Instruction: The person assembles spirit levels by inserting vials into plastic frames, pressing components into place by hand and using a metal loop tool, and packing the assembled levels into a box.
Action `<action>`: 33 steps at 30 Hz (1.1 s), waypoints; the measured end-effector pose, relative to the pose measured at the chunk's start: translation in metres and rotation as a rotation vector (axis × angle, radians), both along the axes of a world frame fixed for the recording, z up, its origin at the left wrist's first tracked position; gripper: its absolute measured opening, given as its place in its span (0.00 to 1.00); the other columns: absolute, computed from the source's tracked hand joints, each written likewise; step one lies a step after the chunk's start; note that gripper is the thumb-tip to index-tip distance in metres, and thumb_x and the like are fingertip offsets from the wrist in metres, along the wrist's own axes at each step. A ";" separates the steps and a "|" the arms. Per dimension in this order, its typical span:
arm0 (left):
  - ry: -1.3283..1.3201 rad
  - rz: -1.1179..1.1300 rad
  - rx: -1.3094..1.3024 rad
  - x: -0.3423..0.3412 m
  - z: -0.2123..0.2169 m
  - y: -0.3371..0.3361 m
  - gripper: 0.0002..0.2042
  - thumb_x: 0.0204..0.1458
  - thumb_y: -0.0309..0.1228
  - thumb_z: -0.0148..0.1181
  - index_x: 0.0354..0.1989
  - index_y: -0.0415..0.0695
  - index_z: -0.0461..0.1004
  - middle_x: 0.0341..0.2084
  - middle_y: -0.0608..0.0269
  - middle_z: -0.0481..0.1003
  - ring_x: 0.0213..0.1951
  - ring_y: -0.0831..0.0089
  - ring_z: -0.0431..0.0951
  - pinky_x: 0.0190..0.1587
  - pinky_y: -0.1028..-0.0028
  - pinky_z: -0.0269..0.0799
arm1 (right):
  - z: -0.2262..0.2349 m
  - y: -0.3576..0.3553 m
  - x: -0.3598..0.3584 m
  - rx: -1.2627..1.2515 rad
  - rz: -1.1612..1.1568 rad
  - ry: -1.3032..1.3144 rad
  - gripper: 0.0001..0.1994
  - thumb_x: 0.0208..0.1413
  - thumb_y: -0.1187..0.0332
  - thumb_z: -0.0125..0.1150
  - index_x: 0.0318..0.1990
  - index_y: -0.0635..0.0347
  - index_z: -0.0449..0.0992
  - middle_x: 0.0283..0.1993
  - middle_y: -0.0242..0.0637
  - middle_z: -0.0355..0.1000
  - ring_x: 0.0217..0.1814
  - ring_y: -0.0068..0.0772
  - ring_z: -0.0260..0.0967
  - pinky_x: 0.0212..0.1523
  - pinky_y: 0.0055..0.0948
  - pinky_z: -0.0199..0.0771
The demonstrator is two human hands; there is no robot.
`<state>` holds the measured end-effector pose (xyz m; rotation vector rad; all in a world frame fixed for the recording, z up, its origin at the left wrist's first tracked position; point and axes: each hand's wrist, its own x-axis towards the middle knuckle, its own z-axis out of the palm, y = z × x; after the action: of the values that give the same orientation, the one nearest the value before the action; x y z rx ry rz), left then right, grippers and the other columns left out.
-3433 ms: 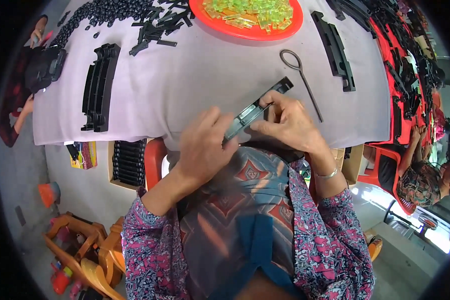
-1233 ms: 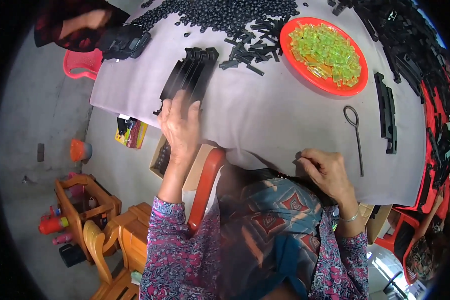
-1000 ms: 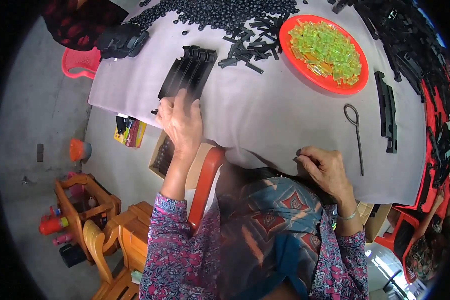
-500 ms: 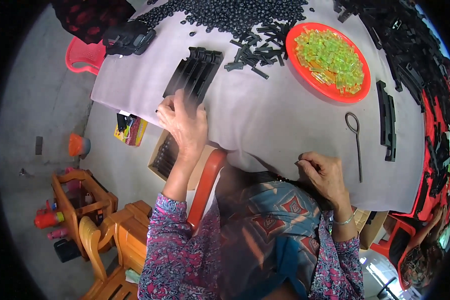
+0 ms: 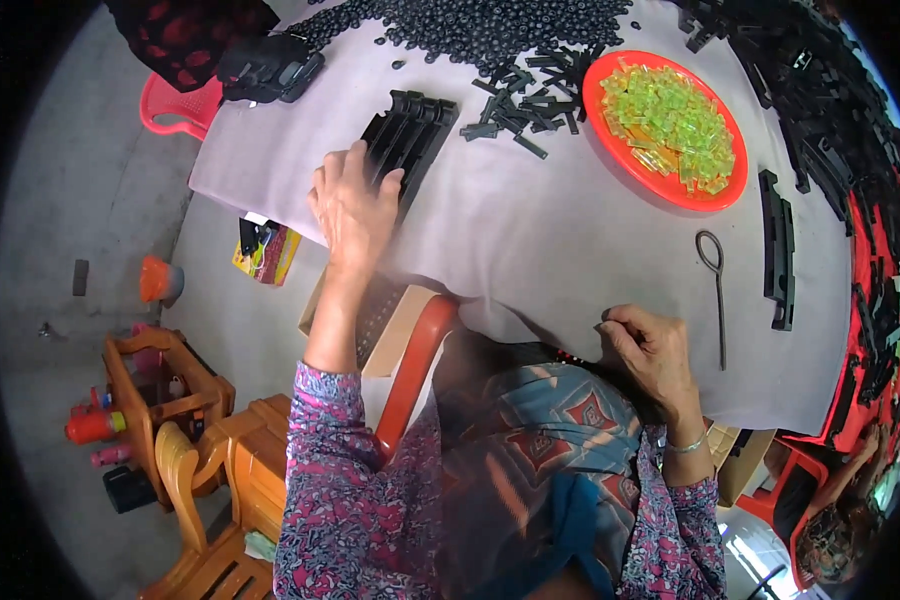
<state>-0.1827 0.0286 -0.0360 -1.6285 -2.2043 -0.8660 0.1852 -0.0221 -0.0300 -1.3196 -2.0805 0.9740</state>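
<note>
Several long black plastic strips (image 5: 410,135) lie side by side on the cloth-covered table, left of the middle. My left hand (image 5: 352,215) lies over their near left part, fingers stretched forward and the thumb apart. It hides the strips' near left ends. My right hand (image 5: 658,355) rests at the near table edge with its fingers curled in. A small dark bit shows at its thumb tip, too little to name. Farther right lie a metal rod with a looped end (image 5: 715,295) and a pair of black strips (image 5: 776,250).
A red plate (image 5: 610,155) holds yellow-green clear pieces. Small black rectangular pieces (image 5: 530,110) and a heap of round black parts (image 5: 490,30) lie at the back. Black parts (image 5: 820,150) crowd the right. An open cardboard box (image 5: 395,320) stands below the table edge, beside a red chair arm (image 5: 415,370).
My left hand has moved slightly forward and left over the black strips, and its fingers have straightened. The right hand has stayed in place. The whole view has shifted a little.
</note>
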 end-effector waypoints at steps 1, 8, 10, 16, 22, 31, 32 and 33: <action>-0.023 -0.007 -0.072 -0.001 0.001 0.004 0.27 0.47 0.38 0.68 0.56 0.41 0.73 0.46 0.54 0.73 0.50 0.54 0.70 0.55 0.56 0.62 | 0.002 0.000 0.000 0.019 -0.002 -0.001 0.05 0.57 0.70 0.63 0.36 0.62 0.79 0.23 0.39 0.74 0.22 0.30 0.72 0.26 0.28 0.70; -0.005 -0.053 -0.199 -0.010 -0.003 0.014 0.27 0.46 0.40 0.67 0.55 0.40 0.74 0.44 0.53 0.74 0.48 0.54 0.74 0.51 0.57 0.67 | -0.004 0.000 -0.001 -0.014 -0.016 0.017 0.05 0.56 0.69 0.65 0.36 0.60 0.80 0.24 0.41 0.75 0.22 0.33 0.74 0.26 0.30 0.72; 0.025 -0.034 -0.234 -0.014 -0.001 0.016 0.27 0.46 0.40 0.66 0.54 0.40 0.74 0.44 0.52 0.75 0.48 0.52 0.75 0.50 0.57 0.69 | -0.003 0.001 -0.004 0.006 -0.010 -0.008 0.05 0.56 0.69 0.65 0.36 0.60 0.80 0.23 0.40 0.75 0.22 0.32 0.73 0.26 0.29 0.71; 0.081 -0.132 -0.381 -0.017 0.024 0.042 0.27 0.45 0.46 0.63 0.50 0.38 0.76 0.43 0.47 0.78 0.44 0.50 0.80 0.48 0.58 0.74 | -0.003 0.001 -0.003 0.009 -0.048 0.007 0.03 0.56 0.71 0.65 0.35 0.61 0.79 0.19 0.36 0.69 0.20 0.23 0.66 0.24 0.25 0.66; 0.088 -0.066 -0.535 -0.012 0.026 0.057 0.28 0.45 0.46 0.61 0.46 0.31 0.77 0.45 0.37 0.77 0.49 0.47 0.79 0.55 0.60 0.73 | -0.009 0.000 -0.001 0.040 -0.078 0.000 0.04 0.55 0.73 0.66 0.34 0.63 0.79 0.17 0.33 0.64 0.19 0.20 0.59 0.22 0.22 0.61; -0.051 -0.040 -0.423 -0.031 0.029 0.050 0.29 0.38 0.48 0.63 0.39 0.31 0.80 0.36 0.37 0.80 0.42 0.49 0.81 0.49 0.61 0.76 | -0.007 -0.002 -0.003 0.028 -0.095 -0.007 0.05 0.57 0.72 0.66 0.36 0.64 0.79 0.18 0.30 0.66 0.22 0.15 0.61 0.25 0.19 0.62; -0.079 -0.029 -0.392 -0.034 0.034 0.045 0.29 0.38 0.48 0.64 0.38 0.31 0.80 0.35 0.37 0.80 0.41 0.49 0.82 0.48 0.61 0.76 | -0.011 -0.001 -0.001 0.035 -0.082 -0.007 0.05 0.57 0.72 0.66 0.36 0.64 0.79 0.18 0.30 0.66 0.22 0.15 0.61 0.25 0.19 0.62; -0.081 -0.016 -0.385 -0.040 0.039 0.034 0.29 0.38 0.48 0.64 0.38 0.31 0.80 0.35 0.37 0.80 0.41 0.49 0.82 0.48 0.61 0.76 | -0.016 -0.001 0.002 0.055 -0.086 0.010 0.05 0.57 0.72 0.66 0.36 0.64 0.79 0.19 0.29 0.67 0.22 0.15 0.61 0.25 0.19 0.63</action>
<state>-0.2225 0.0626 0.0031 -1.8025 -2.5395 -0.5412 0.1868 -0.0233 -0.0463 -1.3617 -2.0105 0.8788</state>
